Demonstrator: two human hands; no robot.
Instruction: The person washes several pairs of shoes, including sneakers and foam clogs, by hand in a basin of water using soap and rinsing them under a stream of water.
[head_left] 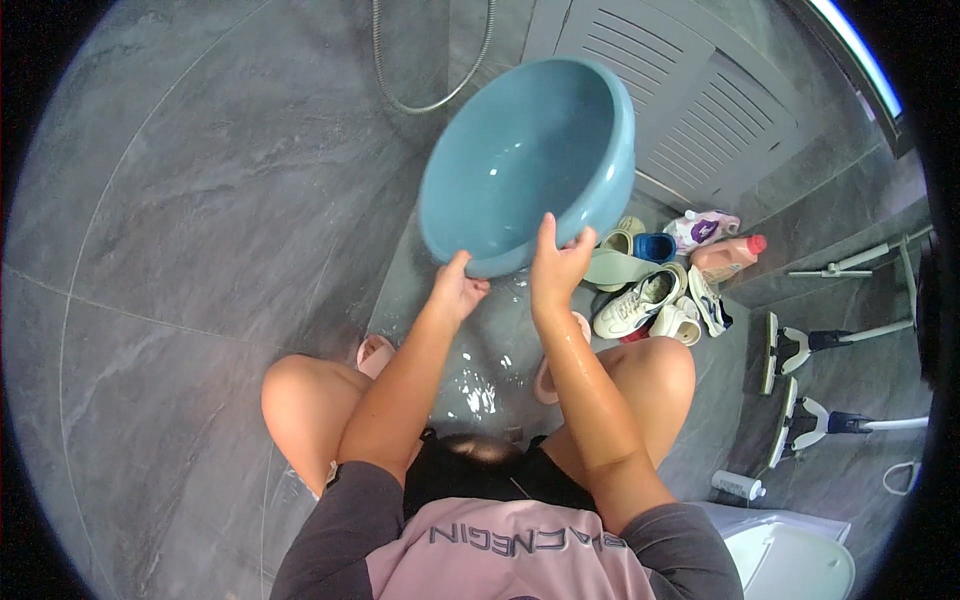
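A large round blue plastic basin [500, 165] is held up in front of me, tilted so that its inside shows. My left hand [460, 288] grips the near rim at its lower left, thumb over the edge. On the same rim, farther right, my right hand [558, 265] has its thumb up along the edge and its fingers around the outside. Most fingers of both hands are hidden behind the basin. Some glints show on the basin's inner surface, but how much water it holds I cannot tell. Below it, the grey floor [480, 385] shines wet between my feet.
Several shoes stand at the right, among them a white sneaker [636, 303] and a blue clog [655, 247]. Beside them are a pink bottle with a red cap [727, 258] and a purple-white bag [703, 230]. Mops [830, 424] hang on the right wall; a shower hose [434, 108] loops above.
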